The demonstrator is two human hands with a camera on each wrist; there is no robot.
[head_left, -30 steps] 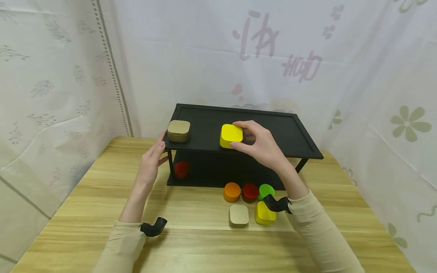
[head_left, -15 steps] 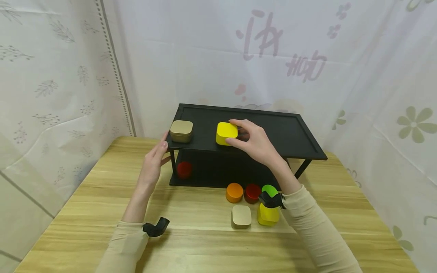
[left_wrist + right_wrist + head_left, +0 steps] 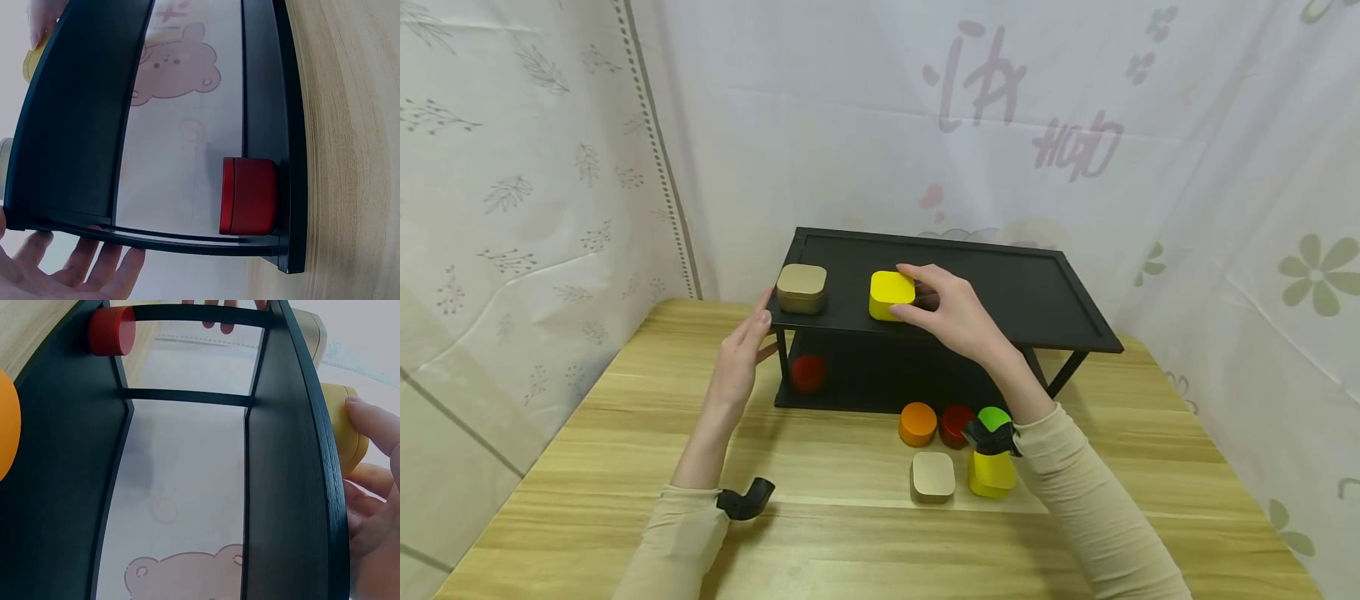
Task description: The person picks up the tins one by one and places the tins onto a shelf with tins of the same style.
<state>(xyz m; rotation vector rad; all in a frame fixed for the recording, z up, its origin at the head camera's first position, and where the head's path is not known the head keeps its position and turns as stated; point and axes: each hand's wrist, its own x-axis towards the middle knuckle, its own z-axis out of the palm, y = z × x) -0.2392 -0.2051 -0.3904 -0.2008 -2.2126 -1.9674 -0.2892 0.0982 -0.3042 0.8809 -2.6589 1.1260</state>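
My right hand (image 3: 951, 308) pinches a yellow rounded-square tin (image 3: 891, 293) between thumb and fingers, on or just over the front part of the black two-tier rack's top shelf (image 3: 992, 292). In the right wrist view, the thumb (image 3: 375, 419) presses on this tin (image 3: 340, 419). My left hand (image 3: 735, 358) holds the rack's front left corner, thumb at the front edge and fingers at the side. In the left wrist view, its fingers (image 3: 81, 262) meet the side rail. A gold tin (image 3: 801, 290) sits near that corner. A red round tin (image 3: 808, 374) stands on the lower shelf.
In front of the rack, on the wooden table (image 3: 835, 550), stand an orange round tin (image 3: 917, 424), a dark red one (image 3: 956, 425), a green one (image 3: 993, 417), a gold square tin (image 3: 933, 477) and a yellow square tin (image 3: 992, 475). A printed curtain (image 3: 850, 125) hangs behind.
My right hand has shifted the yellow tin left along the top shelf, towards the gold tin. The left hand keeps its place at the corner. The head view has turned slightly left.
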